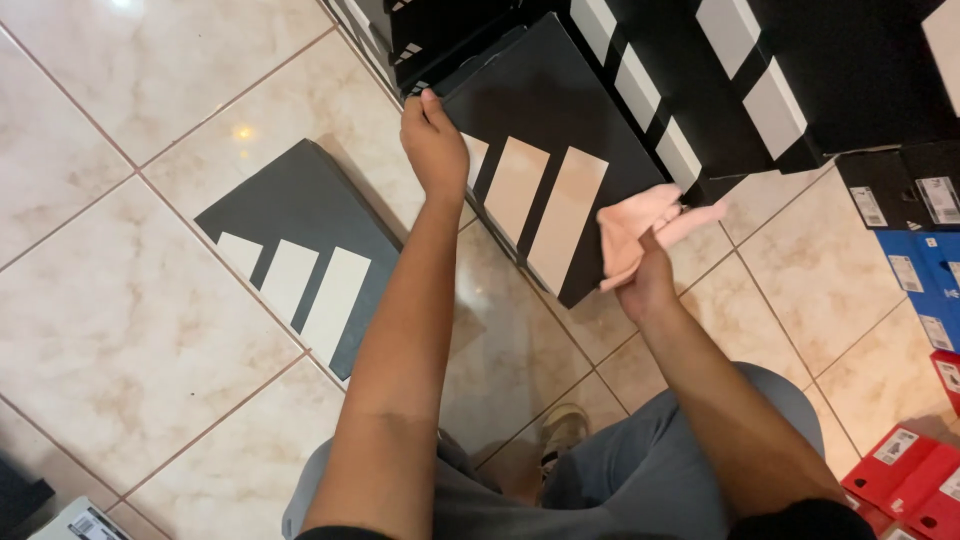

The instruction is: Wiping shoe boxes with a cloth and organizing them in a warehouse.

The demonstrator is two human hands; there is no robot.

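Observation:
A black shoe box [560, 120] with three pale slanted stripes on its lid is tilted up off the floor in front of me. My left hand [432, 140] grips its upper left corner. My right hand [645, 275] holds a crumpled pink cloth [640, 228] against the box's right edge. A second black box with white stripes [300, 250] lies flat on the tiled floor to the left of my left arm.
More black striped boxes [740, 80] are stacked at the back right. Black, blue [925, 280] and red boxes [910, 470] line the right side. My knees in grey trousers [660, 470] and a shoe [562, 430] sit below. Beige floor tiles [120, 300] spread left.

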